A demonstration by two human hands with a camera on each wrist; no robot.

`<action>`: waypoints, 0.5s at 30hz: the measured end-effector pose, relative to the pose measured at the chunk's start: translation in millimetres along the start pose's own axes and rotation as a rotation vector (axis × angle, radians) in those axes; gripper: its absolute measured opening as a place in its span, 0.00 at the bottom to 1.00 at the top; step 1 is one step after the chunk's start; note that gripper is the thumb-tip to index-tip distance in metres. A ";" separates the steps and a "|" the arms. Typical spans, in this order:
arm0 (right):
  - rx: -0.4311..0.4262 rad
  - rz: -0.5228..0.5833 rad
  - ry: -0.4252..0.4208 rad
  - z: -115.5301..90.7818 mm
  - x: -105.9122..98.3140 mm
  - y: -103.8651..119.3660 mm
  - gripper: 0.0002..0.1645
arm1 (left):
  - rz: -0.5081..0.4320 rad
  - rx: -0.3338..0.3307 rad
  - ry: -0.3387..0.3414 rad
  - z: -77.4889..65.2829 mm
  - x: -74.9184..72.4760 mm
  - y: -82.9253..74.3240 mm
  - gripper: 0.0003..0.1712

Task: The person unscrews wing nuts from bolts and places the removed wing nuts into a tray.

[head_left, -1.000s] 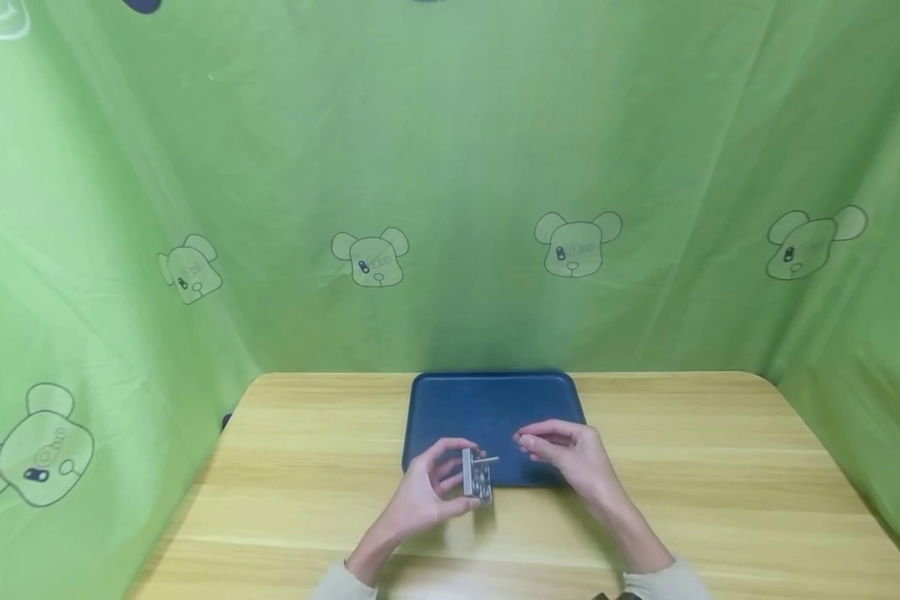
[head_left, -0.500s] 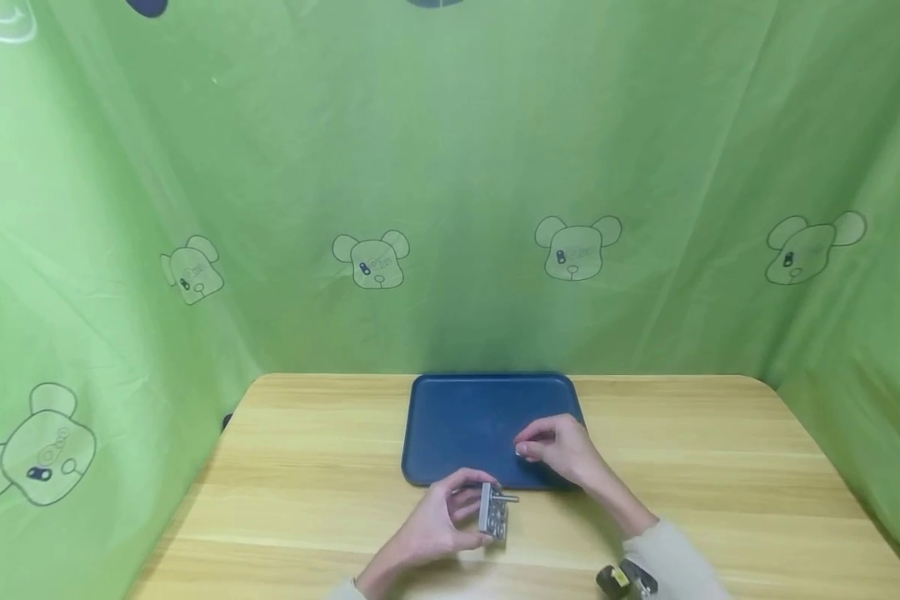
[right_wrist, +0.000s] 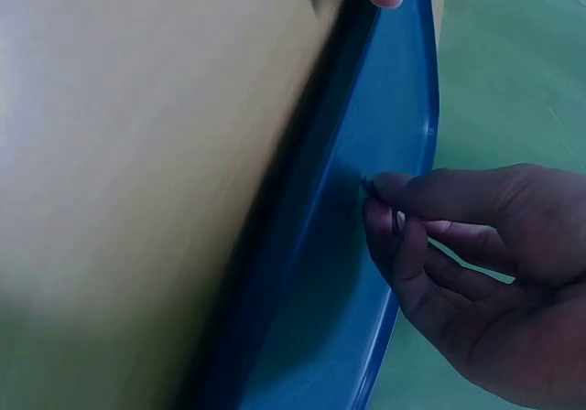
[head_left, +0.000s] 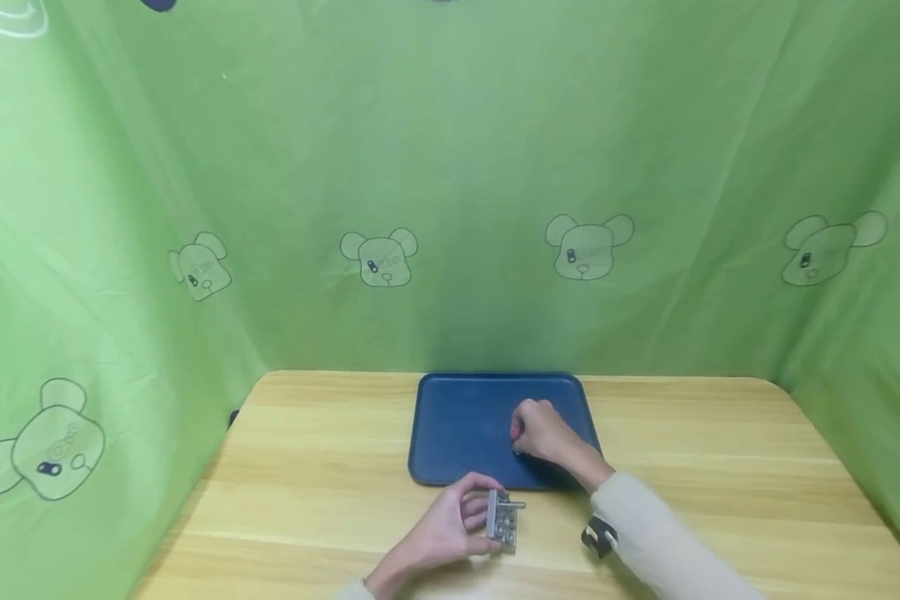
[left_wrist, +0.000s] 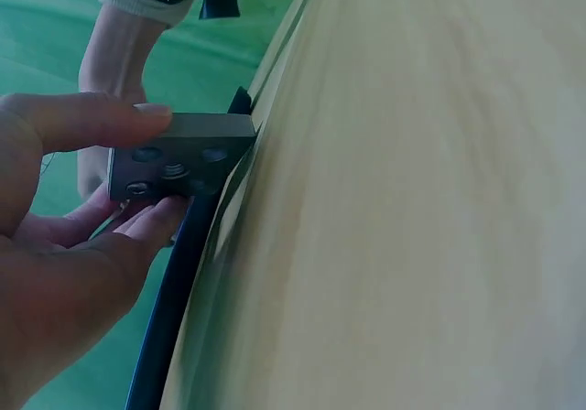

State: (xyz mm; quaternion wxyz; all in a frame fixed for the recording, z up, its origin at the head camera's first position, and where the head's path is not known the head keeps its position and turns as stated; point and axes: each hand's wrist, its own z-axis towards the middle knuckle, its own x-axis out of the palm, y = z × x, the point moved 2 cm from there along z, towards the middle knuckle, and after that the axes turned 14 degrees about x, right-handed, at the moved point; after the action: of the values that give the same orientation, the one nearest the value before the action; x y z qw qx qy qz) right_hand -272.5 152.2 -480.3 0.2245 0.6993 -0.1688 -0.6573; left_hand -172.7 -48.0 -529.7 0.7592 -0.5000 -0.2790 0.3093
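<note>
My left hand [head_left: 446, 525] grips a small grey metal block [head_left: 492, 515] by its edges, between thumb and fingers, just in front of the tray. A thin metal pin [head_left: 513, 504] sticks out to the right from the block's upper part. In the left wrist view the face of the block [left_wrist: 169, 167] shows several round holes. Over the blue tray [head_left: 457, 433], my right hand [head_left: 547, 433] pinches a tiny piece between thumb and index finger. Only a speck of this tiny piece [right_wrist: 367, 187] shows at the fingertips in the right wrist view; its kind is too small to tell.
The blue tray lies at the back of the wooden table [head_left: 315, 467]. Behind it and along both sides hangs a green curtain [head_left: 465, 167] with printed bear heads. A dark device [head_left: 598, 536] is strapped at the right sleeve.
My left hand has come nearer and to the right with the block. The right forearm has reached farther forward and the right hand has turned palm-down over the tray.
</note>
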 end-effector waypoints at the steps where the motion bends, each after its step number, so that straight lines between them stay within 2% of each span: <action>1: -0.006 -0.013 -0.003 1.1 0.2 2.3 0.13 | 0.000 -0.003 -0.005 -0.1 0.2 -0.8 0.40; 6: -0.027 -0.089 0.012 5.5 1.8 14.9 0.15 | 0.038 -0.010 -0.031 -1.2 -0.8 -5.0 0.40; 10: -0.086 -0.199 0.001 7.9 5.3 23.7 0.16 | 0.096 -0.025 -0.049 -3.0 -3.5 -5.8 0.40; 13: -0.132 -0.256 -0.009 9.0 8.5 28.4 0.15 | 0.168 -0.040 -0.060 -4.7 -5.8 -5.7 0.40; 15: -0.139 -0.276 -0.003 9.3 10.7 30.1 0.15 | 0.267 -0.044 -0.057 -5.9 -7.4 -6.0 0.40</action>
State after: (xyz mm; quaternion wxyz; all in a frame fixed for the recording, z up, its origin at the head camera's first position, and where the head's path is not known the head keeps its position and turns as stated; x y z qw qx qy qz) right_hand -279.1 120.3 -473.6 0.1795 0.6977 -0.0255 -0.6931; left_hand -172.0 -58.9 -527.0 0.6919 -0.5404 -0.2381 0.4155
